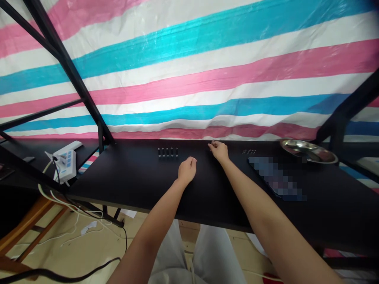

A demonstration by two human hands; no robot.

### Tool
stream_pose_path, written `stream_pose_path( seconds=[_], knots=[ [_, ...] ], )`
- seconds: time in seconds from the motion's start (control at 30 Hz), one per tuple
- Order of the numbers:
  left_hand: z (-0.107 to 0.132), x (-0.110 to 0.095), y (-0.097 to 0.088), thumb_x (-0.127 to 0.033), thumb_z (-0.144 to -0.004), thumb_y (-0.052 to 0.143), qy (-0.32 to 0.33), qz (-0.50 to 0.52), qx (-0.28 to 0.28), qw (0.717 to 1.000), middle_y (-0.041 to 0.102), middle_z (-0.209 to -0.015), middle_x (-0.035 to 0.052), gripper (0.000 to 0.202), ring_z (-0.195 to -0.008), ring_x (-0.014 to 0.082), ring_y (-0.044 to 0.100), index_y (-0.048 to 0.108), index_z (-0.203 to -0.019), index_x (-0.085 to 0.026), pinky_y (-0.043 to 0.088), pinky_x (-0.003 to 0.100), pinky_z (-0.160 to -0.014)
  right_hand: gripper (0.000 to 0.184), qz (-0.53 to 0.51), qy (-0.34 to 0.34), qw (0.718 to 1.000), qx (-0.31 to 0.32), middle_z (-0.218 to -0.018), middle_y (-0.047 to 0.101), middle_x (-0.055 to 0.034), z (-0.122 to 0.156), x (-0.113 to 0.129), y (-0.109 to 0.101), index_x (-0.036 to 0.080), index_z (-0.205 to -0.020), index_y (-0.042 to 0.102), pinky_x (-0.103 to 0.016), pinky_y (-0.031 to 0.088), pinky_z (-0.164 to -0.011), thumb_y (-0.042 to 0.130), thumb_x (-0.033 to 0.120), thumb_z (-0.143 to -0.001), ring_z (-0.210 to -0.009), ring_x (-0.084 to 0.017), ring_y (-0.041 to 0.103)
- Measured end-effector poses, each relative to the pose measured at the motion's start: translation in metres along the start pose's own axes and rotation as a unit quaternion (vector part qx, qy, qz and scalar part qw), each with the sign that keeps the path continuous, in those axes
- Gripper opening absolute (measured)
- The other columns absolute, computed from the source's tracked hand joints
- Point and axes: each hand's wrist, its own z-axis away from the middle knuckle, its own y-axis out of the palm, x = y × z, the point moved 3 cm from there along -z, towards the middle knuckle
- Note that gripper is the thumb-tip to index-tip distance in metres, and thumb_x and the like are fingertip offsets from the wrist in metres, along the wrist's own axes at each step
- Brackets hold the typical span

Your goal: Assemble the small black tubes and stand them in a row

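Curling over the smooth black tabletop [133, 179], the left hand [187, 171] and right hand [219, 151] have bent fingers [193, 161], any grip unclear, between five slim dark cylinders [167, 153] leftward and tiny shiny pieces [249, 151] rightward.

Left hand [187, 171] near five small dark cylinders [167, 152]
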Motion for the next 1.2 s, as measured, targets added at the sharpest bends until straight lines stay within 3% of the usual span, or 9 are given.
stream_pose_path(
  seconds=[0.23,0.57,0.7,0.77,0.83,0.97,1.2],
  knots=[
    [-0.001,-0.001,0.002,-0.027,-0.086,0.039,0.011,-0.011,0.009,1.000,0.058,-0.060,0.0007,0.023,-0.061,0.0159,0.054,0.061,-0.080,-0.022,0.038,0.025,-0.065,0.018,0.037,-0.008,0.999,0.009,-0.065,0.065,-0.0071,-0.005,-0.010,0.008,0.016,-0.072,0.066,-0.030,0.042,-0.064,0.058,0.032,-0.071,-0.063,-0.018,0.057],
    [0.001,0.000,0.002,-0.027,-0.086,0.039,0.013,-0.006,0.004,1.000,0.057,-0.060,0.0008,0.024,-0.062,0.0162,0.054,0.061,-0.081,-0.022,0.038,0.025,-0.067,0.018,0.068,0.063,0.992,0.089,-0.080,0.067,-0.0129,-0.014,-0.013,0.004,0.012,-0.078,0.067,-0.032,0.044,-0.076,0.052,0.010,-0.069,-0.080,-0.023,0.062],
    [0.000,0.000,-0.002,-0.026,-0.085,0.042,0.008,-0.017,-0.020,1.000,0.059,-0.065,0.0026,0.022,-0.066,0.0174,0.055,0.061,-0.095,-0.022,0.040,0.026,-0.068,0.021,0.073,0.072,0.989,0.104,-0.077,0.067,-0.0141,-0.010,-0.009,0.002,0.010,-0.083,0.066,-0.033,0.044,-0.073,0.054,0.009,-0.067,-0.079,-0.025,0.062],
    [0.000,-0.002,-0.008,-0.025,-0.084,0.044,0.000,-0.052,-0.046,0.998,0.061,-0.075,0.0052,0.033,-0.073,0.0192,0.057,0.053,-0.115,-0.021,0.040,0.027,-0.070,0.030,0.068,0.078,0.990,0.098,-0.077,0.067,-0.0137,-0.002,-0.007,-0.002,0.008,-0.095,0.064,-0.033,0.045,-0.073,0.056,0.010,-0.066,-0.079,-0.025,0.062],
    [0.001,-0.004,-0.015,-0.024,-0.084,0.044,-0.025,-0.099,-0.068,0.992,0.062,-0.084,0.0077,0.050,-0.080,0.0204,0.059,0.036,-0.133,-0.019,0.041,0.028,-0.072,0.041,0.055,0.086,0.992,0.077,-0.078,0.067,-0.0133,0.013,-0.005,-0.008,0.007,-0.107,0.059,-0.032,0.045,-0.076,0.059,0.013,-0.066,-0.082,-0.025,0.062],
    [0.000,-0.008,-0.027,-0.024,-0.086,0.039,-0.092,-0.192,-0.071,0.975,0.063,-0.096,0.0098,0.064,-0.088,0.0203,0.060,0.009,-0.142,-0.018,0.043,0.029,-0.077,0.045,0.029,0.072,0.996,0.039,-0.085,0.066,-0.0119,0.056,0.002,-0.021,0.008,-0.113,0.054,-0.033,0.045,-0.080,0.056,0.021,-0.070,-0.083,-0.022,0.061],
    [-0.020,-0.012,-0.038,-0.025,-0.090,0.031,-0.112,-0.311,-0.037,0.943,0.063,-0.101,0.0173,0.052,-0.093,0.0253,0.062,0.019,-0.139,-0.011,0.045,0.034,-0.080,0.038,-0.060,0.021,0.997,0.032,-0.086,0.065,-0.0097,0.109,0.017,-0.035,0.011,-0.107,0.056,-0.034,0.047,-0.076,0.047,0.029,-0.074,-0.069,-0.017,0.059]
  ],
)
